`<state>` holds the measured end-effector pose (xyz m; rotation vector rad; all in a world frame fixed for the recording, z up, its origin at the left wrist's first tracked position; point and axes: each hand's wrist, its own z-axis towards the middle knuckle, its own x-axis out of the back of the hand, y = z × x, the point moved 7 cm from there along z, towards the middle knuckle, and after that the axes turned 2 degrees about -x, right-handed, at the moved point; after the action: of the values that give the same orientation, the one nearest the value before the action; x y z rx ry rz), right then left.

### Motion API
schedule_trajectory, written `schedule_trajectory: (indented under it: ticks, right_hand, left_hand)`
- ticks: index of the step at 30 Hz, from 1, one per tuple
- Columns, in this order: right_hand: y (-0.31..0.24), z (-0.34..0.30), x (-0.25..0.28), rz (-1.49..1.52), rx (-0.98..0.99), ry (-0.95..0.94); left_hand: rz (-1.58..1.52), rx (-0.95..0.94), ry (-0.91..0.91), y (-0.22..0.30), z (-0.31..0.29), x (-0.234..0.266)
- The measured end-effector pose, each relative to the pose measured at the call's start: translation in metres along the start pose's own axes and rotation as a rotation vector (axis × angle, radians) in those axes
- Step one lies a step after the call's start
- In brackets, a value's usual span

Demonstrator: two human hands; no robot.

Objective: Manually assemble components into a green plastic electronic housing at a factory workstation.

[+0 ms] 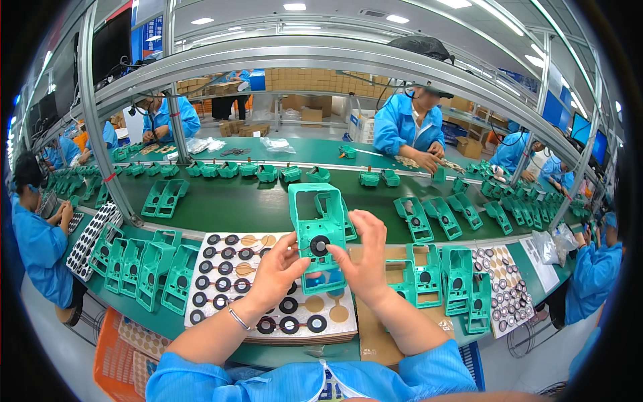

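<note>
A green plastic housing [325, 226] is held upright between both hands over a white board [343, 327]. Set in its lower part is a round black speaker [319, 245]. My left hand [276, 271] grips the housing's left side, its fingers bent around the edge. My right hand [365, 253] is at the right side; its thumb presses at the speaker and its fingers curve up along the edge. Below, the board carries rows of loose black speakers [289, 305] with wires and some bare round pads. Part of another green frame shows behind the held housing.
Green housings [155, 268] lean in a row at left, more [458, 276] at right beside a tray of round parts [504, 295]. Beyond runs a green conveyor belt [268, 214] with housings. Co-workers in blue [412, 127] sit across and at both sides. An orange crate [110, 355] stands lower left.
</note>
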<state>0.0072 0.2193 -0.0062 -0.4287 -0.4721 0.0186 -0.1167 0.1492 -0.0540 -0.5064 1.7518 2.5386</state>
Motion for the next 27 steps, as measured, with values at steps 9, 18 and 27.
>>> schedule_trajectory:
  ticks: [9,18,27]
  right_hand:
    - [0.044,-0.019,-0.047,1.087,-0.627,-0.371]
    - [0.064,-0.001,-0.024,0.897,-0.610,-0.236]
    - [0.251,0.014,0.033,0.188,-1.012,-0.142]
  left_hand:
    - [0.264,-0.147,0.010,-0.007,-0.007,-0.012]
    - [0.092,-0.170,0.004,0.001,-0.004,-0.026]
    - [0.316,-0.171,0.011,-0.013,-0.005,-0.024]
